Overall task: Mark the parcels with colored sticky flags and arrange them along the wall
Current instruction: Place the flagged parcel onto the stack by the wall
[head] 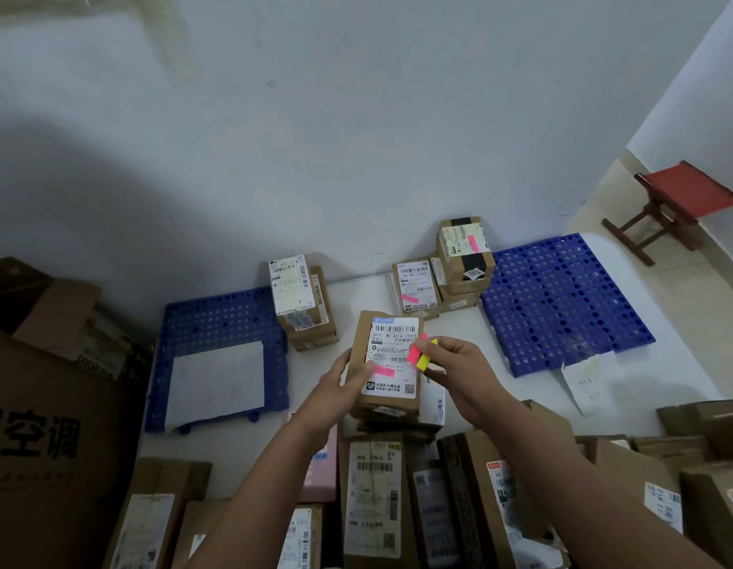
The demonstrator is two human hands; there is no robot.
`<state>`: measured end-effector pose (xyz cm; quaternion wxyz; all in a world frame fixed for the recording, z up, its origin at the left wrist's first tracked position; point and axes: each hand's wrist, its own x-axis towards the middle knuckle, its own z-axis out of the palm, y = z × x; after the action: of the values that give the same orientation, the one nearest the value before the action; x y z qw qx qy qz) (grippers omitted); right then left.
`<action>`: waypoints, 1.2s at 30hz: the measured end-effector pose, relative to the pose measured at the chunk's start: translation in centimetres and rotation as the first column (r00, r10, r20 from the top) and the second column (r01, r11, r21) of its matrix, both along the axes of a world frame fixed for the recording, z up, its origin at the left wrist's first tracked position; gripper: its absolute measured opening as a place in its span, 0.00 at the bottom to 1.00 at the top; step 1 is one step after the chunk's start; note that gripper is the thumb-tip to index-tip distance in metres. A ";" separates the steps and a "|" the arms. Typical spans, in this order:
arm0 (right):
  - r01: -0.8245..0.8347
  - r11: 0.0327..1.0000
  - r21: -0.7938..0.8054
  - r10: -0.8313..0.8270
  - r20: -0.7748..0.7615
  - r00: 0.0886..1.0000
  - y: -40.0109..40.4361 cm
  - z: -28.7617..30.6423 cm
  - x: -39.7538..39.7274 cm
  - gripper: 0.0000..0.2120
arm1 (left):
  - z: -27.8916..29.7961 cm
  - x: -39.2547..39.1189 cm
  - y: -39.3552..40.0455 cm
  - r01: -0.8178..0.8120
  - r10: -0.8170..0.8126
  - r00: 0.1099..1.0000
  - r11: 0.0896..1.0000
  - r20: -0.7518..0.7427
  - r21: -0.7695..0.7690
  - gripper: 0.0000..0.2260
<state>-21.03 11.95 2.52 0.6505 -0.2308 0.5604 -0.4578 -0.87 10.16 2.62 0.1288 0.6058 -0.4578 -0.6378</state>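
A brown cardboard parcel with a white shipping label lies on top of a small stack in the middle. A pink flag is stuck on its label. My left hand holds the parcel's left edge, thumb on the label by that flag. My right hand pinches a pad of pink and yellow sticky flags just right of the label. Against the wall stand two flagged parcel stacks: a left stack, and a right stack with pink flags on its labels.
Two blue perforated mats lie on the floor, the left mat bearing a white sheet, the right mat by the wall. Several unmarked cartons crowd the foreground. A large box sits at left, a red stool at far right.
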 end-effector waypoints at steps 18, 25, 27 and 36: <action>0.585 0.731 0.352 -0.633 0.029 0.773 -6.9 -2.6 -4.4 0.07 | -4.9 -1.7 -11.1 -0.430 0.460 0.877 0.880 -0.137 0.201 0.31; 0.557 0.720 0.414 -0.611 -0.002 0.792 -8.8 -5.3 -4.6 0.06 | -10.0 -4.4 -14.5 -0.412 0.422 0.907 0.878 0.014 0.244 0.33; 0.533 0.729 0.428 -0.586 -0.010 0.810 -9.1 -6.4 -4.8 0.05 | -10.6 -5.0 -15.3 -0.407 0.429 0.903 0.869 -0.019 0.281 0.32; 0.418 0.781 0.464 -0.509 0.086 0.856 -10.0 -6.8 -3.9 0.09 | -10.1 -4.7 -16.0 -0.361 0.347 0.933 0.909 0.101 0.209 0.22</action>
<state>-24.91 2.00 -4.29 0.6060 0.1125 0.6157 -0.4909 -5.57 -5.88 -7.46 0.1590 0.7085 -0.2694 -0.6325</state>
